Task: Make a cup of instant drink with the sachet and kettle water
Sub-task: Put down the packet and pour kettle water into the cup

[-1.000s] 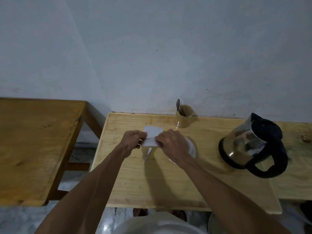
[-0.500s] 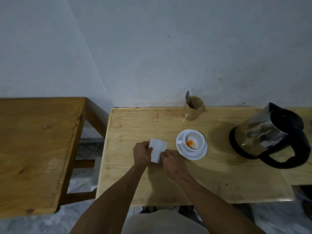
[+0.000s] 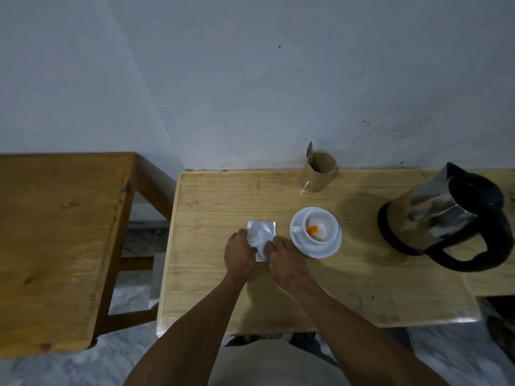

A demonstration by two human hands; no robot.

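Both hands pinching the silver sachet: left hand on its left edge, right hand on its right, mid-bench beside the cup on its saucer. Orange powder's already in. Risk: leftover powder spilling onto the bench; the kettle sits near the right edge.

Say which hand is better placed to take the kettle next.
Right, probably. The kettle stands at the table's right end, on the right hand's side beyond the cup; the left hand would have to cross over. Both now pinch the sachet.
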